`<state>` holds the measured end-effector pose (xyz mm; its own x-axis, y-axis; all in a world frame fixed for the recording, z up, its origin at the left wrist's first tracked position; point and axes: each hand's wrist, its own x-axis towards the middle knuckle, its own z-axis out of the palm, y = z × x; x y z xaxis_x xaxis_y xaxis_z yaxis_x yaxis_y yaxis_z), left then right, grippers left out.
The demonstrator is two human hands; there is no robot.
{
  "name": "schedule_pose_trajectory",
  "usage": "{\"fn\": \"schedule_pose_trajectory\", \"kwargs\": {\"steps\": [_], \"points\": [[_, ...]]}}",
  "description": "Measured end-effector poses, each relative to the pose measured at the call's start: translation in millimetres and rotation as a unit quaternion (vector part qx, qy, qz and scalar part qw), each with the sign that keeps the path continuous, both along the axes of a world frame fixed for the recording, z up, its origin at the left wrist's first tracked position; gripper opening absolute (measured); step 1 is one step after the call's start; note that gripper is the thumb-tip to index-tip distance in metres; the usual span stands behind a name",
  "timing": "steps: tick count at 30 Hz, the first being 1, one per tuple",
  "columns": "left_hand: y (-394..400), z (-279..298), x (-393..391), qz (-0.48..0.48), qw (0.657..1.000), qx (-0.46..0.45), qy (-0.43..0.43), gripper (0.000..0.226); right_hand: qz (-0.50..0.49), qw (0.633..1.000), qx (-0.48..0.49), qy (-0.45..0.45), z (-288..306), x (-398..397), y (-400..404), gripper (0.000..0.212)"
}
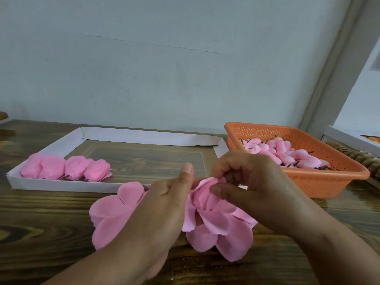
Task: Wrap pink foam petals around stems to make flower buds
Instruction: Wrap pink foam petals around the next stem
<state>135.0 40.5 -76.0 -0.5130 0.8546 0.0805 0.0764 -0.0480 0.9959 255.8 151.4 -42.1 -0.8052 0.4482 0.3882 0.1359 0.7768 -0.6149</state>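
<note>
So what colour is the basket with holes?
Orange; the basket shows best in the head view, on the right.

My dark wooden table (51, 206) is carrying a white paper tray (61, 185) at my left, an orange plastic basket (320, 182) at my right, and loose pink foam petals (111, 210) lying near me.

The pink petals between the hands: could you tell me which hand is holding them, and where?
Both. The right hand pinches the gathered petals at their upper edge; the left hand grips them from the left.
</note>
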Motion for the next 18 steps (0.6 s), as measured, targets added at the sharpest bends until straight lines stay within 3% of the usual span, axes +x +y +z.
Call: {"fn": "schedule_pose_trajectory", "kwargs": {"steps": [4,18], "points": [[4.8,-4.0,-3.1,-0.044,0.995,-0.002,-0.089,0.04,0.0,1.0,-0.02,-0.01,-0.5,-0.2,-1.9,0.019],[4.8,-6.6,-5.0,-0.126,0.988,0.011,-0.089,0.028,-0.031,0.994,-0.099,0.018,-4.9,-4.3,-3.1,0.015]]}}
